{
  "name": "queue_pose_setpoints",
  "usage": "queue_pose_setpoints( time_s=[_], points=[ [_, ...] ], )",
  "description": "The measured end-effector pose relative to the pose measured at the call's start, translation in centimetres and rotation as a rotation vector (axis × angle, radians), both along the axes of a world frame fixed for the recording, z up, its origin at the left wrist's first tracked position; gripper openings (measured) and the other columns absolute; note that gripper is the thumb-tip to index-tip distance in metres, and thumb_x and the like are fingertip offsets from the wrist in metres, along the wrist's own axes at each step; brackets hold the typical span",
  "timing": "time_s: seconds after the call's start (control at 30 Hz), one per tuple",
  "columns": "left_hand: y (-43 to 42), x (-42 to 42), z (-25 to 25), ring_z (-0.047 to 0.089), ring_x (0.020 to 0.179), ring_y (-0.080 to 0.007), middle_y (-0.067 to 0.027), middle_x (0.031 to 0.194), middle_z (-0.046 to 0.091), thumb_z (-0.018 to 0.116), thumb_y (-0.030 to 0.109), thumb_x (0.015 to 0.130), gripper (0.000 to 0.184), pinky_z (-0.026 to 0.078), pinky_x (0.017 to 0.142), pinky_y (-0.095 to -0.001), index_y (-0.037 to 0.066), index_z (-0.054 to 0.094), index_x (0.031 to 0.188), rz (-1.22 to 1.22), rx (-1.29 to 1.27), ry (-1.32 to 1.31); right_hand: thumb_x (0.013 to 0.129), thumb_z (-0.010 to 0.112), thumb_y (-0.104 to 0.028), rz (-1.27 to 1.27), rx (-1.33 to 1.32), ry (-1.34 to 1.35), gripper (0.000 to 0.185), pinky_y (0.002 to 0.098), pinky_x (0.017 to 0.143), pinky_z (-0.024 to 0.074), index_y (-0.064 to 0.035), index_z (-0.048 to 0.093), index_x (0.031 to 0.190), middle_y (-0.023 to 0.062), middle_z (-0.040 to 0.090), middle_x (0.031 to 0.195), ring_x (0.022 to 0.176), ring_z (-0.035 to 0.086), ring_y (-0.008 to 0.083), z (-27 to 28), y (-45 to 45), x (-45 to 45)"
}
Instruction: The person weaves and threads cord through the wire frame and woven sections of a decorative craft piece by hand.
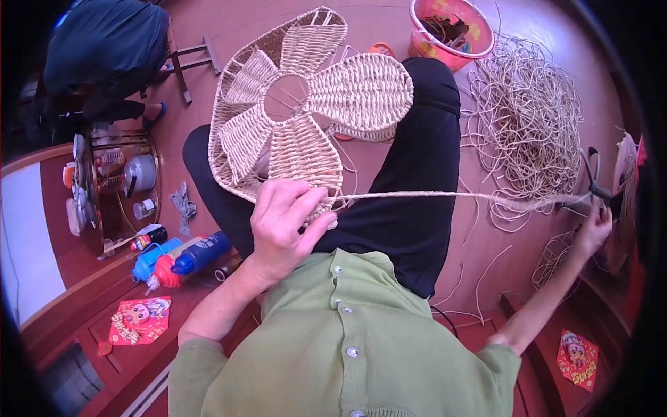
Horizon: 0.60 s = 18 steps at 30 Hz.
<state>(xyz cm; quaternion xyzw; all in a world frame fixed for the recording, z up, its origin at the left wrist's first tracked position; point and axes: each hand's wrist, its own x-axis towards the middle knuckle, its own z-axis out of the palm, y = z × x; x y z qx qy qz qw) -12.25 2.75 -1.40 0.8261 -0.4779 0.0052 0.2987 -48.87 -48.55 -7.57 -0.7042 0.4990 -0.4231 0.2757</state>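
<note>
A woven straw-cord basket (306, 149), with flower-petal shapes around a round opening, rests tilted across my lap. My left hand (288, 219) is closed in a pinch on its lower edge, where a strand leaves the weave. That pale cord (424, 194) runs taut to the right, slightly blurred near its far end. Out at arm's length, my right hand (594, 226) is closed around the cord's far end. A dark looped object (596, 184) shows at its fingertips; I cannot tell whether it is held too.
A large tangle of loose cord (528, 125) lies on the floor at right, beside a pink bucket (455, 31). Several bottles (198, 254) stand at left near a shelf with a kettle (140, 172). Another person (104, 48) sits at upper left by a stool (198, 55).
</note>
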Motion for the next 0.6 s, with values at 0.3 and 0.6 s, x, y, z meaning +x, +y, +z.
queue_pose_setpoints(
  time_s=[0.3,0.6],
  points=[
    [-1.5,-0.2,-0.1,0.053,0.085,-0.025,-0.0079,0.091,0.057,0.075,0.008,0.08,0.023,0.044,0.075,-0.038,0.004,0.074,0.103,0.053,0.077,0.004,0.077,0.081,-0.03,1.12,-0.098,0.049,0.026,0.0368,0.071,0.047,-0.0107,0.074,0.094,0.0028,0.07,0.087,0.081,0.062,0.0219,0.8,32.8,27.7],
    [-1.8,-0.7,-0.9,0.051,0.09,-0.0237,-0.007,0.094,0.055,0.073,0.013,0.082,0.028,0.038,0.082,-0.0389,0.005,0.075,0.109,0.135,0.048,0.048,0.085,0.075,-0.019,1.109,0.287,0.058,0.009,0.0386,0.077,0.0492,-0.01,0.077,0.087,0.0023,0.069,0.079,0.081,0.063,0.0246,0.6,32.5,29.3]
  ],
)
